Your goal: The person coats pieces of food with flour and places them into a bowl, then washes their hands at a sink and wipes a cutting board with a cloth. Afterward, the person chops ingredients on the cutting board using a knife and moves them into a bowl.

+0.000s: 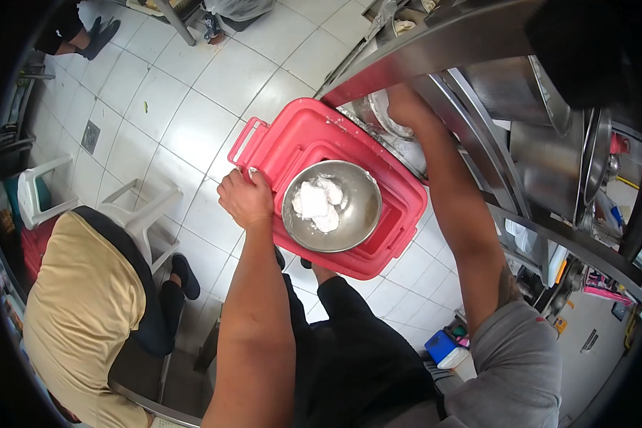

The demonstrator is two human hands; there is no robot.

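- my left hand [245, 197] is closed into a loose fist at the rim of the steel bowl [332, 205], fingers curled against its left edge, with a bit of white stuff showing at the knuckles.
- my right hand [399, 107] reaches up and away under the edge of the metal counter [435, 43]; i see the wrist and forearm, but the fingers are hidden, so i cannot tell whether they are spread or gripping anything.
- the steel bowl sits on top of the red plastic lid [307, 139], roughly in its middle, and holds a few lumps of white dough [315, 203] gathered toward its left half.
- the red plastic lid covers a red bin of the same colour, tilted in view, with a handle loop at its upper left corner.
- just beyond the bin, near my right wrist, a second metal bowl [389, 118] with white residue rests below the counter edge.
- to the right, big steel pots [549, 143] stand on the shelf rails.
- at lower left, another person in a tan shirt [78, 299] sits on a white plastic chair [139, 210] on the tiled floor [192, 121], well apart from my hands.
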